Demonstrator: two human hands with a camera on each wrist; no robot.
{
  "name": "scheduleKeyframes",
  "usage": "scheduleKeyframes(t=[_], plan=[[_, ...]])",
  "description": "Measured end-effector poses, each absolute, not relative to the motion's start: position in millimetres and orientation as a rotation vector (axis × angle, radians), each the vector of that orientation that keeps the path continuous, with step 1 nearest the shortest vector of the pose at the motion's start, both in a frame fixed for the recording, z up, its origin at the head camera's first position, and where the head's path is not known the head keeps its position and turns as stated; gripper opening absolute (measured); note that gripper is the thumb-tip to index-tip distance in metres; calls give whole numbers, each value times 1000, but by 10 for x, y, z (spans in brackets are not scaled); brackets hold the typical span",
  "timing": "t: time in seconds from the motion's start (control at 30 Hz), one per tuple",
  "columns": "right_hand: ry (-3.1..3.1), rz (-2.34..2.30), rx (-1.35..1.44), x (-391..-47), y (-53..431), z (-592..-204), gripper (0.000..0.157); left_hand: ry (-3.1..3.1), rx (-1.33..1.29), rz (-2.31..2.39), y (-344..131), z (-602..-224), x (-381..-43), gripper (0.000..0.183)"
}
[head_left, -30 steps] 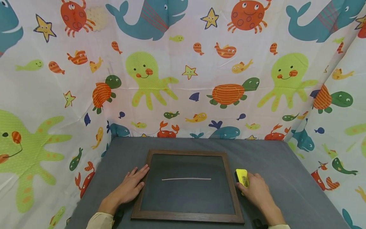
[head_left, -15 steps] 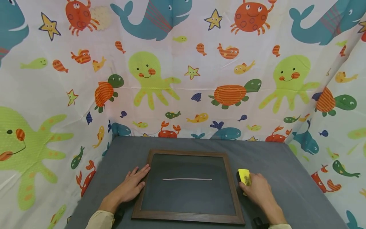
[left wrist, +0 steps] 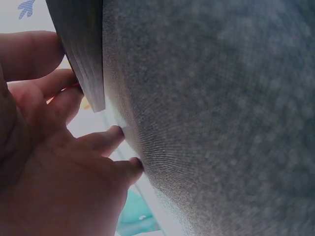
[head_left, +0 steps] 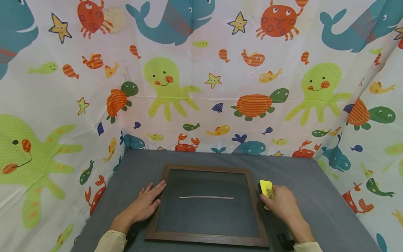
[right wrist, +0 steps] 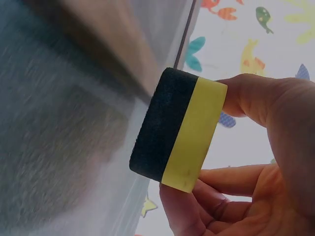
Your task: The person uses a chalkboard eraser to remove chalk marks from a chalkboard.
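A chalkboard [head_left: 206,217] with a brown wooden frame lies on the table, a single straight chalk line [head_left: 206,197] drawn across its middle. My left hand [head_left: 145,203] rests at the frame's left side, fingers extended, fingertips on the wood. In the left wrist view the thumb and some fingers touch the frame [left wrist: 86,64], while two other fingertips meet the grey cloth. To the right of the board, my right hand [head_left: 283,204] grips a chalkboard eraser [right wrist: 179,130] between thumb and fingers. Its back is yellow and its felt black, the felt side turned toward the board.
Grey cloth [head_left: 302,182] covers the table around the board. A white curtain [head_left: 195,136] printed with sea animals stands behind the table and along both sides. Beige sleeves [head_left: 111,240] and dark wrist straps show at the bottom.
My right hand has shifted slightly up and to the left in the head view, carrying the eraser. The left hand stays at the frame. The head view has shifted a little.
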State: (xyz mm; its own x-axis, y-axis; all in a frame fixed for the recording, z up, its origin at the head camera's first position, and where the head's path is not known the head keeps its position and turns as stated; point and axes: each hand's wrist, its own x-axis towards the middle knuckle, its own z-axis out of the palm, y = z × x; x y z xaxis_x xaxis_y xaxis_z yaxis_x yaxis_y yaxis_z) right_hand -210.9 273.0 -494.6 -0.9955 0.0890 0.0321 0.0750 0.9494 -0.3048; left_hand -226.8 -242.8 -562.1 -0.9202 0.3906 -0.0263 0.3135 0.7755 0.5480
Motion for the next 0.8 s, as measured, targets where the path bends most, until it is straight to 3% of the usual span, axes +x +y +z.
scheduleKeyframes(t=[0.63, 0.8], plan=[[-3050, 506, -69, -2203, 2053, -4951, 55, 2843, 583, 831, -2416, -5608, -2259, 61], [-3042, 523, -36, -2203, 1957, -4994, 48, 2851, 586, 830, -2420, -5613, -2257, 61]])
